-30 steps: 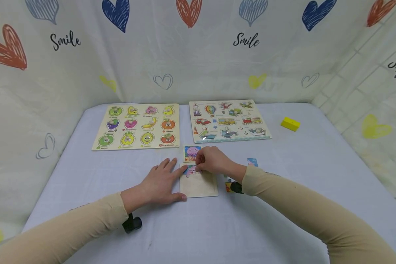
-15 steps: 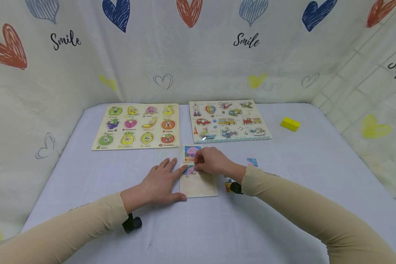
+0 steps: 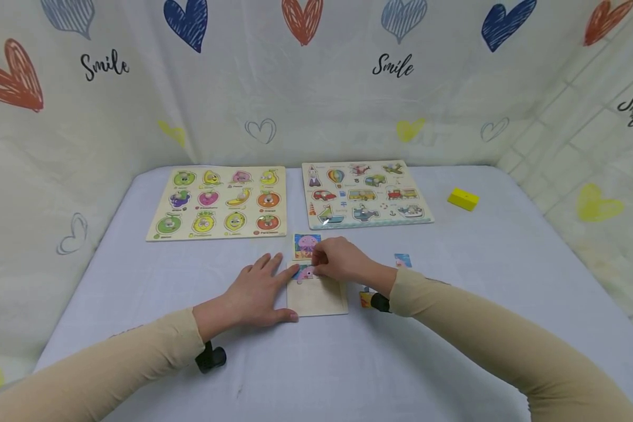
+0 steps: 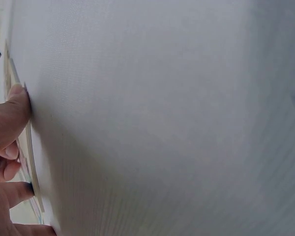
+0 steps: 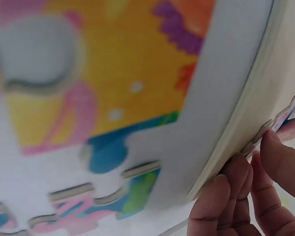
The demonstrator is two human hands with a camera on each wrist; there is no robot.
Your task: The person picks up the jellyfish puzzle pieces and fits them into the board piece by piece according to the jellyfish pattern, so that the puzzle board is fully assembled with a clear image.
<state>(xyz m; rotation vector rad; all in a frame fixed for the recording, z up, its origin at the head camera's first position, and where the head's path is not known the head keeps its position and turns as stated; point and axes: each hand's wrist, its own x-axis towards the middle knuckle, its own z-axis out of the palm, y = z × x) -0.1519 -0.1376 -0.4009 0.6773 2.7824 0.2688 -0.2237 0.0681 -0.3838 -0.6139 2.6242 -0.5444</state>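
Note:
A small wooden puzzle tray (image 3: 317,300) lies on the table, with pink-and-blue jigsaw pieces (image 3: 304,272) along its far edge. My left hand (image 3: 254,294) rests flat at the tray's left side, fingers spread. Its index fingertip touches the left piece, and its thumb lies by the near left corner. Bent over the tray's far right part, my right hand (image 3: 341,259) pinches a jigsaw piece (image 5: 258,140) between thumb and fingers; the hand mostly hides it. Behind the tray lies a square pink octopus picture (image 3: 305,244), partly covered by the right fingers.
Loose jigsaw pieces lie right of the tray: a blue one (image 3: 402,260) and a yellow-orange one (image 3: 366,299), partly behind the right wrist. Farther back are a fruit puzzle board (image 3: 221,202), a vehicle puzzle board (image 3: 369,193) and a yellow block (image 3: 463,199).
My right hand shifts only slightly at the tray's far edge, its fingers staying on the piece. The left hand and the tray keep their places.

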